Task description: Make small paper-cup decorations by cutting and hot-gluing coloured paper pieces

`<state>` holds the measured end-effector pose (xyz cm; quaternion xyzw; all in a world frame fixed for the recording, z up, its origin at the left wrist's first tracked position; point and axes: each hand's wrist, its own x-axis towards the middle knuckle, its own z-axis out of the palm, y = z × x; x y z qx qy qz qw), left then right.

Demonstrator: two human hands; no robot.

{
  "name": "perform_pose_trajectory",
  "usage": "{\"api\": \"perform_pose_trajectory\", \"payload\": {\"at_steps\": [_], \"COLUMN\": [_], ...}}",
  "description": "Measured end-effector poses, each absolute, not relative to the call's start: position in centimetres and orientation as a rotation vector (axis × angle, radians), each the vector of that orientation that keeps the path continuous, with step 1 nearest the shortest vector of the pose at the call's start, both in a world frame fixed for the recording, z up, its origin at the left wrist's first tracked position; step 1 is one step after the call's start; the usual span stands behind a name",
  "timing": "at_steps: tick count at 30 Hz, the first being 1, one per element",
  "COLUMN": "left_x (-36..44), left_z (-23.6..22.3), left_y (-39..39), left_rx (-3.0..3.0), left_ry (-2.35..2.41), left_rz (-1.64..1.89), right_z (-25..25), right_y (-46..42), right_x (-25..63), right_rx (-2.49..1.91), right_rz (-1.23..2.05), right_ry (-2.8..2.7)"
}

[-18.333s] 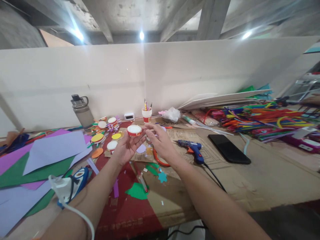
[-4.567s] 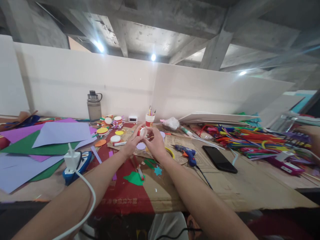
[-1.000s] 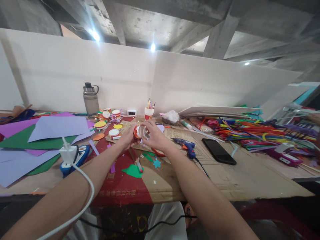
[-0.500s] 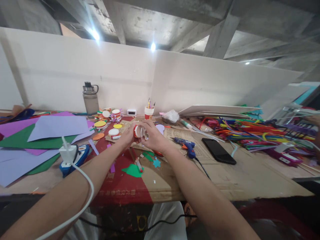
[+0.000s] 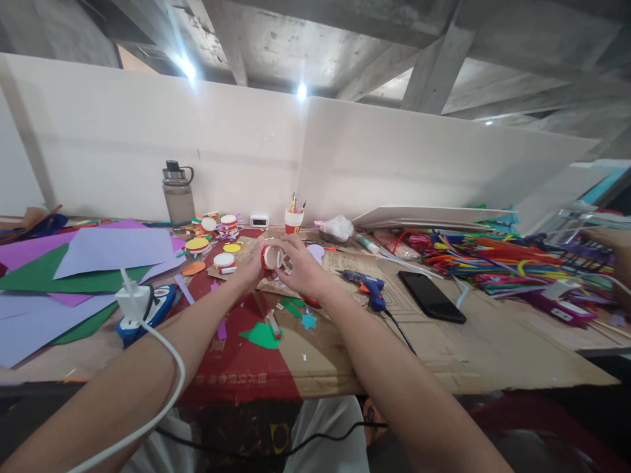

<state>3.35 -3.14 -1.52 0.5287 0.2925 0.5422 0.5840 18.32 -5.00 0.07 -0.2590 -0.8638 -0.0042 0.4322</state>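
Observation:
Both my hands meet above the middle of the table around a small round red-and-white cup piece (image 5: 271,257). My left hand (image 5: 252,266) cups it from the left with fingers curled. My right hand (image 5: 300,270) closes on it from the right, thumb and fingers over its rim. Under the hands lie paper scraps, a green cutout (image 5: 261,336) and a teal flower shape (image 5: 309,321). An orange ring shows partly beneath my right wrist.
A blue glue gun (image 5: 367,289) and a black phone (image 5: 431,296) lie right of my hands. Coloured paper sheets (image 5: 89,263) and a white plug on a blue power strip (image 5: 140,309) sit left. Pipe cleaners (image 5: 497,263) pile at right, where another person's hand (image 5: 608,246) reaches.
Over the last second my hands stayed together on the cup piece, turning it slightly. Earlier the piece sat face-up on my left fingertips with the right hand only touching it.

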Motion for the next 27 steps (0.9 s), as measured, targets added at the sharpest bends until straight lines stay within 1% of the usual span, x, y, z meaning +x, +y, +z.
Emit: {"api": "perform_pose_trajectory", "payload": {"at_steps": [9,15,27], "left_x": [2.9,3.0,3.2], "left_z": [-2.5,-2.6,-2.0], "left_y": [-2.2,-2.3,-2.8], "left_rx": [1.301,1.350,1.213], "left_ry": [0.788,0.844,0.819], "left_rz": [1.268,1.337,1.308], "right_z": [0.1,0.4,0.4], "right_y": [-5.0,-5.2,-5.3], "right_x": [18.3,18.3,18.1], "right_rx": [-0.707,-0.741,-0.703], "right_rz": [0.024,0.051,0.068], "right_ry": [-2.163,-2.146,-2.157]}}
